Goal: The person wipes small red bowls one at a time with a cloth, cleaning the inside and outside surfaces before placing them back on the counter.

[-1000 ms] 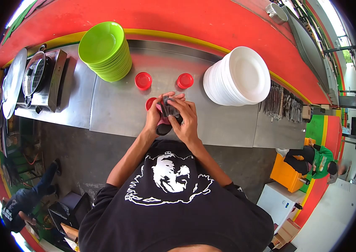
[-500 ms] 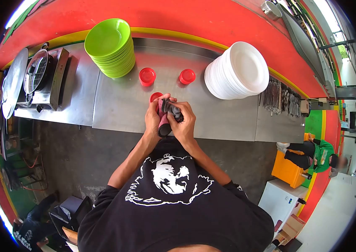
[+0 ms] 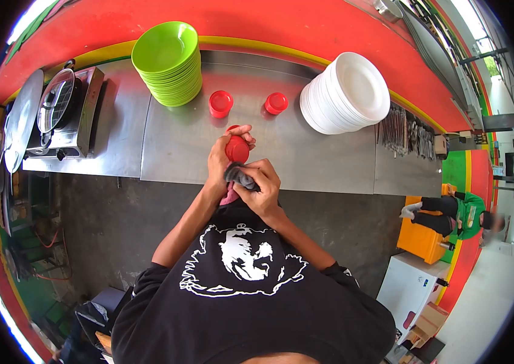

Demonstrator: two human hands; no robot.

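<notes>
My left hand is closed around a small red bowl above the counter's near edge. Just below that bowl, my right hand grips a bunched grey and pink cloth; the pink part hangs down toward my shirt. The cloth is at or very near the bowl's lower rim, but contact is hard to make out. A bit of another red piece shows behind my left fingers, mostly hidden. Farther back on the counter stand two red stacks of small bowls or cups, one at left and one at right.
Tall stacks of green bowls and white plates flank the steel counter. At far left is a stove with a lidded pan. Cutlery lies at right. A person in green is beyond.
The red bowl has come into plain view in my left hand. My right hand and the cloth have shifted slightly down from it. The counter sits a little higher in view.
</notes>
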